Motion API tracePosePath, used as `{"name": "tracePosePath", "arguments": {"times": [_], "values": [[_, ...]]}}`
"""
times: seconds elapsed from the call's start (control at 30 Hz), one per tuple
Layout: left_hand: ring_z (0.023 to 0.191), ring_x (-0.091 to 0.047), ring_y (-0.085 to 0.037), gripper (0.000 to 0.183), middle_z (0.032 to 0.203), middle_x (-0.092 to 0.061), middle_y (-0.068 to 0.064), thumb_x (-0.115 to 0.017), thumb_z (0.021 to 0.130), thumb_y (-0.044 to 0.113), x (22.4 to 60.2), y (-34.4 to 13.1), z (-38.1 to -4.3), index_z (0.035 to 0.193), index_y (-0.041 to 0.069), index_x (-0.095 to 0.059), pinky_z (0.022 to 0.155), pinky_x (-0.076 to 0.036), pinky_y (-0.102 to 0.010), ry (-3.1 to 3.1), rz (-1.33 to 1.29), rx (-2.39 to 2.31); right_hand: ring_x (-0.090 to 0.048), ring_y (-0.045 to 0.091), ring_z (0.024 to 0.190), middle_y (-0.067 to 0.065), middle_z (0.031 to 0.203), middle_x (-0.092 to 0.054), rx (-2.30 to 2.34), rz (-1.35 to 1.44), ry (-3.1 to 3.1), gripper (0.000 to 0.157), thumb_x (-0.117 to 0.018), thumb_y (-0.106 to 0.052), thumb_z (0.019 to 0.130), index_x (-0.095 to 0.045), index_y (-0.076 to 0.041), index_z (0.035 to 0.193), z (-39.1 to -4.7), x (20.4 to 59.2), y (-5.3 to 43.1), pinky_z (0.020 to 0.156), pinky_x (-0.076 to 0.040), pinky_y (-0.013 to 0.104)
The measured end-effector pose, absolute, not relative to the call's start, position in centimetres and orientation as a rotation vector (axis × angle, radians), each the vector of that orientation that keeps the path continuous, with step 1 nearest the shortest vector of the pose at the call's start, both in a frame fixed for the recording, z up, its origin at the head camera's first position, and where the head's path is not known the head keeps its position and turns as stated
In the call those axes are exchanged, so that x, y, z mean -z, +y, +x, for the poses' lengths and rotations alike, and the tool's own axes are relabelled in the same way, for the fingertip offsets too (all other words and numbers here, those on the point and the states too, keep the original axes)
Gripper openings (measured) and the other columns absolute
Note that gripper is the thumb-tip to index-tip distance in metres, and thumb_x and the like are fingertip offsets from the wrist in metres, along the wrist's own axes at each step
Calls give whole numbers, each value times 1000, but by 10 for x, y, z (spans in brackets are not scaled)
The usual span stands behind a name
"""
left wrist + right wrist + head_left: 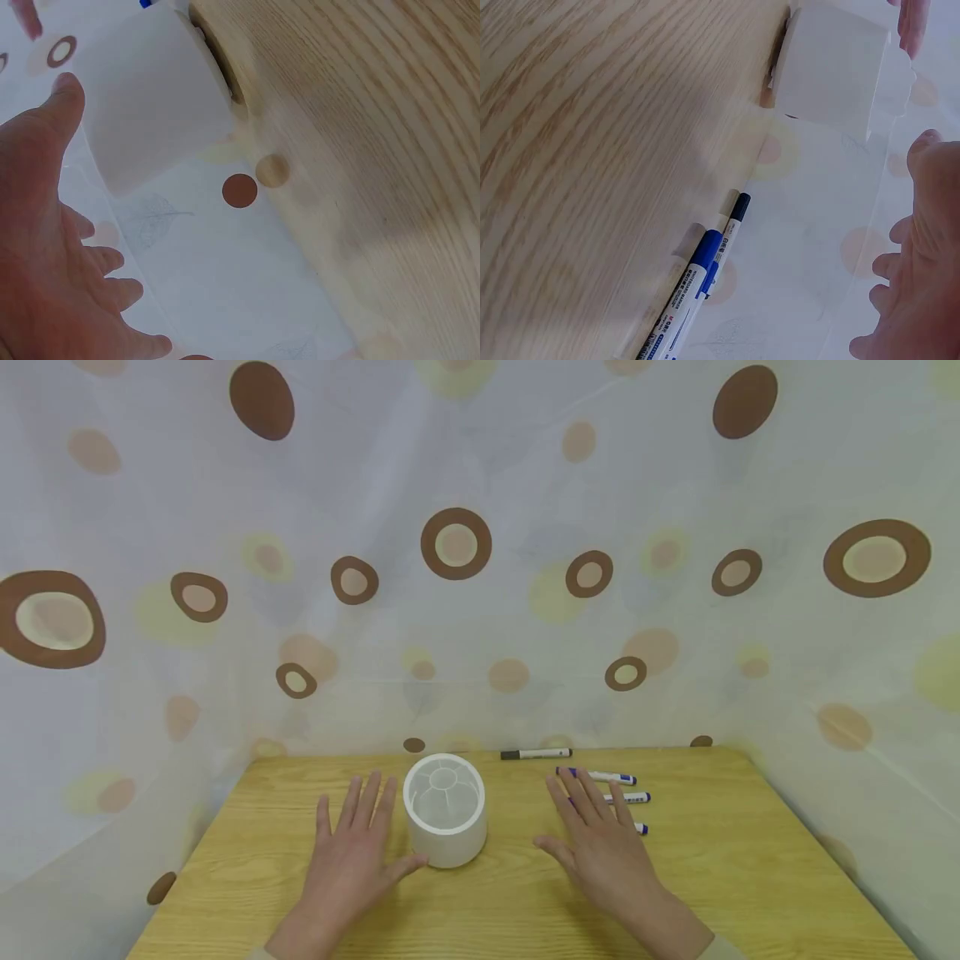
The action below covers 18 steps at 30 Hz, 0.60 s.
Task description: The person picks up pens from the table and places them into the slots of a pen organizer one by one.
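Observation:
A white round pen holder (pixel 448 847) with clear dividers inside stands upright on the table. Left of it my left hand (pixel 351 864) is spread palm down, fingers straight; its thumb tip overlaps the holder's lower side, and I cannot tell if they touch. My right hand (pixel 609 856), also spread with straight fingers and holding nothing, hovers over blue-capped whiteboard markers, partly hiding them. One such marker (pixel 615 777) lies farthest back, another (pixel 632 797) before it, and a third (pixel 641 829) shows only its end. The right wrist view shows a blue-capped marker (pixel 686 300) close up.
A black-capped marker (pixel 538 753) lies along the back edge of the wooden table (pixel 750 877), behind and right of the holder. A pale curtain (pixel 510 627) with brown and yellow spots encloses the back and both sides.

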State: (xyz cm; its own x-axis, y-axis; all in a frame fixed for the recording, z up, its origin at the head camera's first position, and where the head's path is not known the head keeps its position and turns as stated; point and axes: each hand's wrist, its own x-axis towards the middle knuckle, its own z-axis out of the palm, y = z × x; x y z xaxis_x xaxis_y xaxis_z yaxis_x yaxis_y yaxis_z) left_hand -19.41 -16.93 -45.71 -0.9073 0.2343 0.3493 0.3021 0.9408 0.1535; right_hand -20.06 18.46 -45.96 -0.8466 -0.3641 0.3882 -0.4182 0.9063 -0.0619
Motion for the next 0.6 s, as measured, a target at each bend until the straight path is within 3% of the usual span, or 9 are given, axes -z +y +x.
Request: {"name": "tracePosePath", "arguments": {"times": [0.6], "values": [[167,-13,-45,122,181,-23,-18,-84,89,68,460,-156,-211,177,10,-22,127,-7,-79,-2822,-370,492,-22,37,166,15,180,-28,-222,559,-2740,84,-60,-56,110,-33,-9,174,-202,463,197,132,-12,68]]}}
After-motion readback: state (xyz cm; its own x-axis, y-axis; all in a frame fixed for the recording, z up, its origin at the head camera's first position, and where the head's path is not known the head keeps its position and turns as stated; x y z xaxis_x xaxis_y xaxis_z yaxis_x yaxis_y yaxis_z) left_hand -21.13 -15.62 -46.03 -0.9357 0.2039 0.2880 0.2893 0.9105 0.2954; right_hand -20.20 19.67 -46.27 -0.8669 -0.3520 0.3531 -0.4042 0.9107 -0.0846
